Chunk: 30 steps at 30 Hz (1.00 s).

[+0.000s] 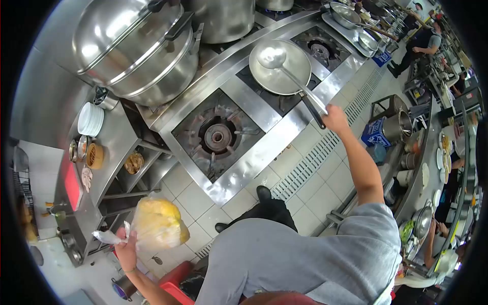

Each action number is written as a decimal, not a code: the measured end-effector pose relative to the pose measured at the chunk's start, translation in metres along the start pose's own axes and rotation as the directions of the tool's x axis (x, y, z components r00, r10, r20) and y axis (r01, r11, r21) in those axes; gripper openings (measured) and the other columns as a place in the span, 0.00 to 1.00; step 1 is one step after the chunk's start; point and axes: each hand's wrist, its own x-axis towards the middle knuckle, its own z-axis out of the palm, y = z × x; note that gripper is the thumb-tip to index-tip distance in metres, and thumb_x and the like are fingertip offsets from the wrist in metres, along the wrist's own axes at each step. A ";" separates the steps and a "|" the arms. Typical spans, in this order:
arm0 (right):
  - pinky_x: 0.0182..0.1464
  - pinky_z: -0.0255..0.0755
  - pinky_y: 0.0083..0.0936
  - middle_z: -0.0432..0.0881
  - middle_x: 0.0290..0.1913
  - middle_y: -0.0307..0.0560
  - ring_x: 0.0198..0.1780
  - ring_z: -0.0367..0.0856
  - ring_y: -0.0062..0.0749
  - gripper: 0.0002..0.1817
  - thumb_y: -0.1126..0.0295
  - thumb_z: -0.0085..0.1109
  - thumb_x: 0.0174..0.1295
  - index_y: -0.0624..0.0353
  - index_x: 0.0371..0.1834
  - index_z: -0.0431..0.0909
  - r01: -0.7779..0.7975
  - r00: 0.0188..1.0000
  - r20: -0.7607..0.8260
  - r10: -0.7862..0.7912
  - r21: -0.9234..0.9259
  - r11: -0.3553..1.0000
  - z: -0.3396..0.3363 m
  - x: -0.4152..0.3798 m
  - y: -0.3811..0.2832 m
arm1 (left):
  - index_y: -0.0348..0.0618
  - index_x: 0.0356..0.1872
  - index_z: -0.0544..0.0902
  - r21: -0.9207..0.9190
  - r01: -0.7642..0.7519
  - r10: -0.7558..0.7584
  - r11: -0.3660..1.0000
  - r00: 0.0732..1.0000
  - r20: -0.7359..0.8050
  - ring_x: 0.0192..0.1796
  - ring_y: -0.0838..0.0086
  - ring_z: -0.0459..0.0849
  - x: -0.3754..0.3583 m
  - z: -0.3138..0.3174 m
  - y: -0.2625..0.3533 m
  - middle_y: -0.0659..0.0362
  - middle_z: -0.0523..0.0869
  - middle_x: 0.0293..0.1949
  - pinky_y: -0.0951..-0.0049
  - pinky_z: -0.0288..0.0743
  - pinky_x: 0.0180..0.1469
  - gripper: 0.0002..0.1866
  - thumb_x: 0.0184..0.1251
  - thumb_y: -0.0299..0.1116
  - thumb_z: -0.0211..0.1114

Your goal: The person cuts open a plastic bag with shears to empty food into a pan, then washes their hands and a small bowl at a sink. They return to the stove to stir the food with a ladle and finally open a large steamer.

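**One hand on the ladle, the other holding a bag of yellow food**

The long-handled steel ladle lies with its round bowl inside the shallow, round steel wok, its handle running down and outward over the wok's rim to the front edge of the long stainless-steel stove. The right hand is at the end of that handle with its fingers curled around it, arm stretched out from a grey sleeve. The wok sits on the second burner of the stove.

Next to the wok, on the nearer side, is an open cast-iron burner ring with nothing on it. Behind that burner stands a large, domed, stacked steel steamer pot, and beyond the wok a further burner.

The left hand is held low, well apart from the wok and off the near end of the stove. Its fingers are closed around the gathered neck of a clear plastic bag filled with yellow food, which bulges above the fist.

Past the bag, beside the steamer pot, a steel side shelf carries a stack of white plates and a small round bamboo basket. A slotted floor drain runs along the pale tiled floor in front of the stove. Other people work far beyond the wok.
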 end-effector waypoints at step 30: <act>0.40 0.77 0.45 0.85 0.30 0.59 0.36 0.85 0.56 0.17 0.64 0.72 0.54 0.67 0.35 0.78 -0.123 0.945 0.303 -0.121 0.674 0.728 0.092 0.042 -0.057 | 0.36 0.55 0.77 -0.187 -0.015 -0.027 0.982 0.975 -0.219 0.45 0.84 0.77 -0.036 0.030 0.088 0.66 0.81 0.44 0.81 0.71 0.48 0.15 0.71 0.26 0.66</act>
